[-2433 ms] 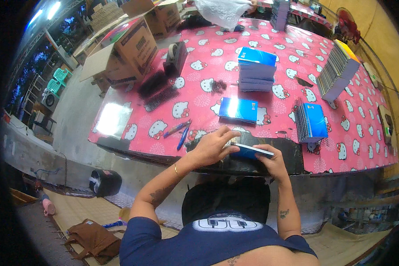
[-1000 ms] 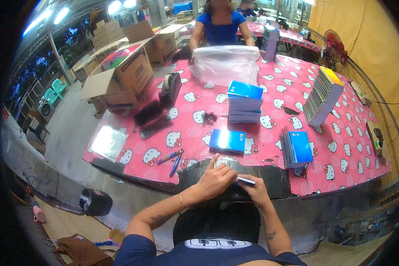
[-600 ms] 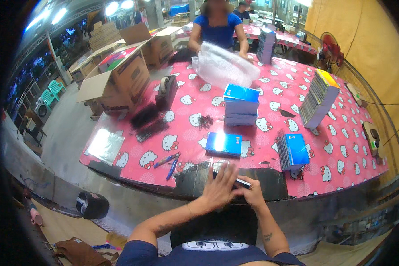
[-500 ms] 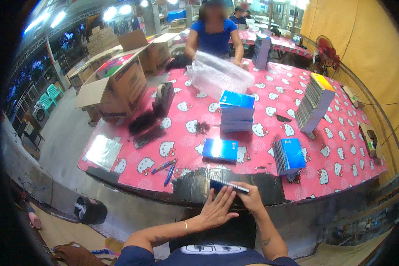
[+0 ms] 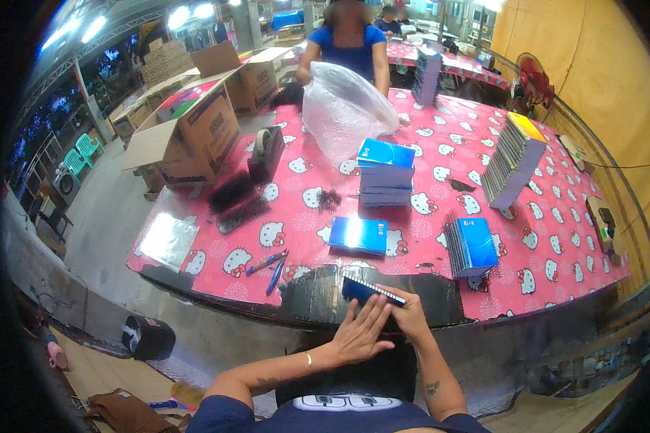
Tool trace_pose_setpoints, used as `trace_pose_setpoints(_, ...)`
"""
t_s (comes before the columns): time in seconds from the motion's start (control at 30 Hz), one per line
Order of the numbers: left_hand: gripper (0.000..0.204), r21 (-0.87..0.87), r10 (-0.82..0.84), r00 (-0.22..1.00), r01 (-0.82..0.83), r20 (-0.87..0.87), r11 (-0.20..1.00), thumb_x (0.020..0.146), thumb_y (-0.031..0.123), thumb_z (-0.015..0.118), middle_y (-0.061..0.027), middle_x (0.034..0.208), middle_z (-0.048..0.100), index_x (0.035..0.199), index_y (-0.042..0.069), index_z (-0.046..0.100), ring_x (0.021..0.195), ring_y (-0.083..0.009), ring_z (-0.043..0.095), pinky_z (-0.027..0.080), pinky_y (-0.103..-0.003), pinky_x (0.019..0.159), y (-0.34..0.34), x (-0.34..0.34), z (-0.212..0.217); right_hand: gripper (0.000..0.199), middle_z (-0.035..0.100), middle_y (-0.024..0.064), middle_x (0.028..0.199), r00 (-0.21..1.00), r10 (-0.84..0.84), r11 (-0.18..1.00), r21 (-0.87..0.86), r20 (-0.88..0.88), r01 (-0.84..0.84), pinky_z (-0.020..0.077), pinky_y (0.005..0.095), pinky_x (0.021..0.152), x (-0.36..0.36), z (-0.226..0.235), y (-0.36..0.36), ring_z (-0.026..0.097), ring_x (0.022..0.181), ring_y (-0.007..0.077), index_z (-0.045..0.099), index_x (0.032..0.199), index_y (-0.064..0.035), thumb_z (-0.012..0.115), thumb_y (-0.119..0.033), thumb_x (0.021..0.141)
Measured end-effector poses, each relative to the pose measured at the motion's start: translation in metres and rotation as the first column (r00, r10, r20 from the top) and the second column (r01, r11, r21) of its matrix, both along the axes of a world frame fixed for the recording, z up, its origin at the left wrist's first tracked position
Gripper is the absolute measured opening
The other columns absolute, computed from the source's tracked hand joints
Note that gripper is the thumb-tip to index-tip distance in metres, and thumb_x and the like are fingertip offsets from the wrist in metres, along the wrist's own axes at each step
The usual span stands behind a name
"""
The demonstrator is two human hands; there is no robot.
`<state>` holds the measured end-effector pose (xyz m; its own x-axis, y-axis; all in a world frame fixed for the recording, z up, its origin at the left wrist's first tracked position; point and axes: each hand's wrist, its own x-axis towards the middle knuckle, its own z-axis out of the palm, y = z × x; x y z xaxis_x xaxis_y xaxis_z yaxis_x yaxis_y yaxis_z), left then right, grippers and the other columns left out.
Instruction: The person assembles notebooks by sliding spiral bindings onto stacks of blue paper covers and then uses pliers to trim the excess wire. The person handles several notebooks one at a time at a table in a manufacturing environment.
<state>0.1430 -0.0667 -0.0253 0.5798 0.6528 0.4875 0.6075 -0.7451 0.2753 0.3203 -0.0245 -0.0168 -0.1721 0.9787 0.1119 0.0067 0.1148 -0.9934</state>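
From the head view, with twelve o'clock straight away from the person, a dark-blue notebook (image 5: 359, 289) is held over the black strip at the near edge of the pink-covered surface (image 5: 296, 232). The left hand (image 5: 365, 329) lies flat on it, fingers stretched out and slightly spread; the right hand (image 5: 410, 314) is closed around its right end. A row of pale marks runs along its upper edge, though whether these are coil loops or punched holes I cannot tell. Reading the clock from that notebook, what looks finished sits beyond it: one blue notebook (image 5: 357, 234) lying just short of twelve, a tall blue-topped notebook stack (image 5: 386, 173) at twelve, a shorter stack with black coils (image 5: 477, 245) at two, and a yellow-topped stack (image 5: 514, 162) between one and two. I'd call the held piece partway, since it is in both hands and not among the stacks. Material seems to remain too: loose black wire coils (image 5: 243, 215) lie in a heap at ten and a small clump of coils (image 5: 330, 202) at eleven, while blue-handled tools (image 5: 276, 276) rest untouched near nine.
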Motion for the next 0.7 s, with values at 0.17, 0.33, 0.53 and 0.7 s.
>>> trace_pose_setpoints(0.17,0.091,-0.009,0.025,0.999,-0.025,-0.024,1.0,0.097,0.061,0.049,-0.0263,0.164,0.02,0.156,-0.005,0.024,0.154,-0.0394,0.016,0.009,-0.057,0.123,0.028,0.008,0.037,0.037,0.076,0.01,0.104,0.978,-0.204,0.977,-0.061,0.042,0.207,0.0536,0.03,0.087,-0.007,0.023,-0.009,0.064,0.093,0.0103,0.07,0.121,0.0027,0.063,-0.001,0.085)
trace_pose_setpoints(0.33,0.071,-0.458,0.079,0.817,0.238,0.571,0.856,0.094,0.02,0.069,-0.028,0.148,0.044,0.15,-0.005,0.033,0.14,-0.0343,0.045,0.037,-0.046,0.114,0.007,0.004,0.086,0.072,0.053,0.0216,0.14,0.902,-0.383,0.88,0.377,0.2,0.289,0.0517,0.0378,0.097,-0.027,0.068,-0.038,0.053,0.131,0.0338,0.05,0.147,-0.0052,0.075,-0.002,0.079)
trace_pose_setpoints(0.53,0.033,-0.633,0.264,0.72,0.304,0.642,0.712,0.088,0.0,0.053,-0.0098,0.101,0.066,0.12,0.0,0.061,0.091,-0.0134,0.062,0.051,-0.031,0.082,0.062,-0.018,0.062,0.036,0.058,0.0077,0.12,0.496,-0.619,0.698,0.716,0.608,-0.006,0.0353,0.0473,0.1,-0.021,0.103,-0.028,0.052,0.115,0.0269,0.071,0.117,-0.0157,0.077,-0.021,0.081)
trace_pose_setpoints(0.7,0.031,-0.625,0.206,0.735,0.354,0.646,0.696,0.088,0.002,0.055,-0.0025,0.087,0.058,0.118,0.003,0.059,0.074,-0.0078,0.05,0.042,-0.027,0.063,0.084,-0.016,0.031,0.023,0.069,0.0027,0.095,0.544,-0.532,0.745,0.664,0.649,-0.064,0.0449,0.0393,0.085,-0.017,0.08,-0.002,0.066,0.089,0.023,0.072,0.108,-0.0131,0.074,-0.015,0.085)
